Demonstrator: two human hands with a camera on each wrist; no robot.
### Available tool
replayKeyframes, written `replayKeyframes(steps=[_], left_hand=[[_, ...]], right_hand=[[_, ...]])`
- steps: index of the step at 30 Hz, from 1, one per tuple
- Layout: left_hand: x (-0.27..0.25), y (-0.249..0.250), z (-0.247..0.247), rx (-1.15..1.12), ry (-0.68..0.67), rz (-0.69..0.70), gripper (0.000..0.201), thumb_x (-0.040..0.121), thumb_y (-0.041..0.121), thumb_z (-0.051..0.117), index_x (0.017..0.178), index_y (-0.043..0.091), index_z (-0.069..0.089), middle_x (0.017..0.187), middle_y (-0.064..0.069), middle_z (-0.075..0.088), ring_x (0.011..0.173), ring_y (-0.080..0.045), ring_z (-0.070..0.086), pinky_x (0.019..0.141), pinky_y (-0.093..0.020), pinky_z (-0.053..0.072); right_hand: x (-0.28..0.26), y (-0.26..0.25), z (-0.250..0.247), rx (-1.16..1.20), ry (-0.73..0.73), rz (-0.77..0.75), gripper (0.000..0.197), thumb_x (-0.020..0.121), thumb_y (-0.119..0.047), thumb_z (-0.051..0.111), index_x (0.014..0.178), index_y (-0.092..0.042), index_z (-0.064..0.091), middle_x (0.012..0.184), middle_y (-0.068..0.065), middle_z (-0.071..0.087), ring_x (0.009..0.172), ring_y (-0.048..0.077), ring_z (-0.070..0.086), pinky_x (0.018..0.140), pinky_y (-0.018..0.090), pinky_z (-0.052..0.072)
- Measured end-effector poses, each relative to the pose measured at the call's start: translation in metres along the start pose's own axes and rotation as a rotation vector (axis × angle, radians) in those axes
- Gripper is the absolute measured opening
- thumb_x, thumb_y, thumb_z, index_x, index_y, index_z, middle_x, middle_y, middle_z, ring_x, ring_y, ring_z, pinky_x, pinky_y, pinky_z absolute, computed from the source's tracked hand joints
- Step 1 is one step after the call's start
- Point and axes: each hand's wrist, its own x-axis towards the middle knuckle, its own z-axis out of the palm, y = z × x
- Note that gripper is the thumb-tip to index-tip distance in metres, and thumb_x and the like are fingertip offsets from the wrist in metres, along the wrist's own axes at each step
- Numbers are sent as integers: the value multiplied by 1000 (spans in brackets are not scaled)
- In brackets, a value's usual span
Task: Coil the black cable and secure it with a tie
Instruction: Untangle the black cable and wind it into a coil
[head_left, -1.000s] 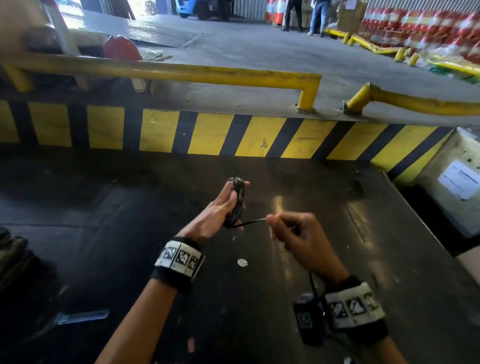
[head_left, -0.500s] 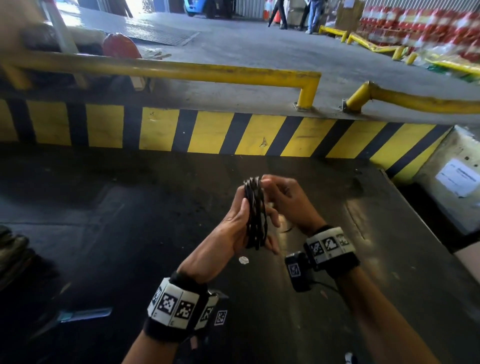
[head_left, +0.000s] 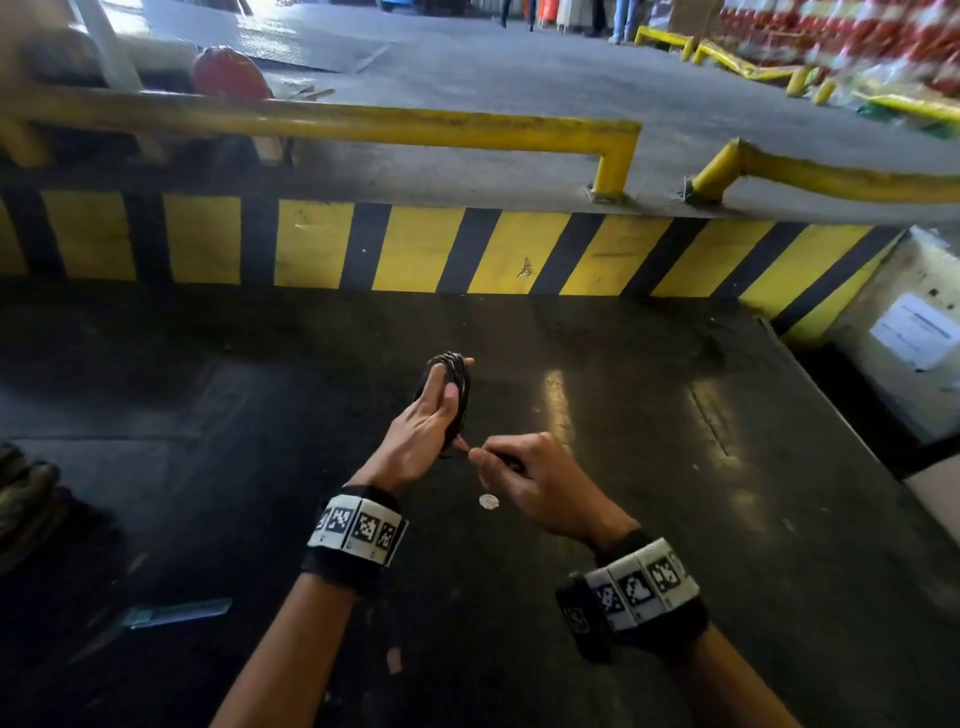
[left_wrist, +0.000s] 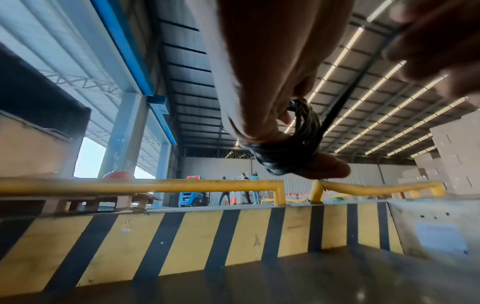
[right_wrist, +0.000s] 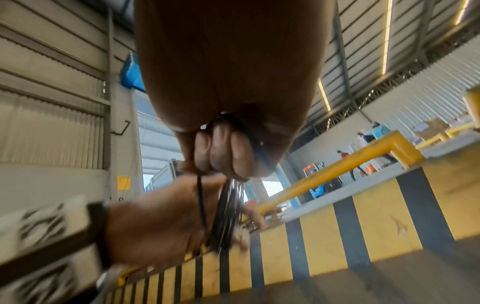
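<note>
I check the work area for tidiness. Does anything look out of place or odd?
Small litter lies on the dark floor: a white round scrap below the hands and a pale blue strip at lower left. The coiled cable looks neat.

Dark glossy platform floor (head_left: 649, 519), yellow-black striped curb (head_left: 415, 249) along its 12 o'clock edge. On it: small white disc (head_left: 488, 501) near centre, bluish strip (head_left: 176, 613) at 8 o'clock.

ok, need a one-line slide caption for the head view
Left hand grips the coiled black cable while the right hand pinches a thin black strand beside it, above a dark floor.
</note>
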Motion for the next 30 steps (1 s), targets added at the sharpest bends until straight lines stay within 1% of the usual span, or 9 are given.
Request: replayKeyframes(steps=[3,6,8,11,14,19,22,26,30], left_hand=[[-6,-20,12,23,-171,-105,69,95,74,30,157,46,20,110,-9,77,110,-28,71,108,-45,45],[-22,-13,23,-289,-321,-20,55,101,63,29,148,35,35,110,-15,69,76,-31,73,78,-35,56],[-35,4,24,-464,-387,6,46,106,52,27,146,32,39,106,-16,66,74,-33,69,74,-36,56],[-44,21,20,-599,-444,41,46,105,50,27,146,34,40,111,-21,65,78,-35,68,79,-42,57],[-44,26,13,-718,-467,52,49,108,48,21,151,31,38,111,-23,63,75,-32,68,76,-41,55],[-38,27,4,-916,-460,42,62,109,50,14,150,15,45,108,-24,58,70,-26,63,76,-39,52],[-35,28,3,-1030,-455,38,58,109,49,14,147,22,49,105,-22,58,67,-25,61,83,-45,43],[-32,24,7,-1130,-461,32,57,109,48,15,146,21,48,105,-22,57,67,-24,58,75,-39,48],[-29,21,12,-1213,-458,-1,60,109,50,17,146,16,49,104,-20,60,70,-23,59,74,-37,48]], right_hand=[[17,-8,-39,-55,73,-49,32,102,-25,58,72,-17,65,59,-6,59,53,6,52,54,25,42],[37,-10,-72,-88,96,-71,31,102,-28,58,74,-18,67,66,2,64,58,17,58,59,38,47],[49,-6,-80,-50,62,-65,32,103,-25,57,75,-13,67,67,-5,60,58,1,54,58,24,44],[59,0,-78,122,28,-26,30,104,-15,55,82,2,67,70,-6,60,57,-4,57,59,9,42],[62,6,-67,322,92,44,28,102,-14,58,90,8,69,76,6,65,61,8,57,55,15,43],[56,13,-33,565,193,101,18,102,-14,58,104,-5,74,81,14,66,64,17,57,59,25,48],[53,16,-15,769,217,173,22,101,-21,57,103,-22,78,90,23,64,73,30,62,69,38,52],[52,19,-4,910,290,247,27,99,-22,55,110,-9,76,87,12,72,70,11,69,74,32,53],[52,23,-1,1004,361,225,25,99,-6,53,116,-4,72,115,14,73,106,24,69,97,40,53]])
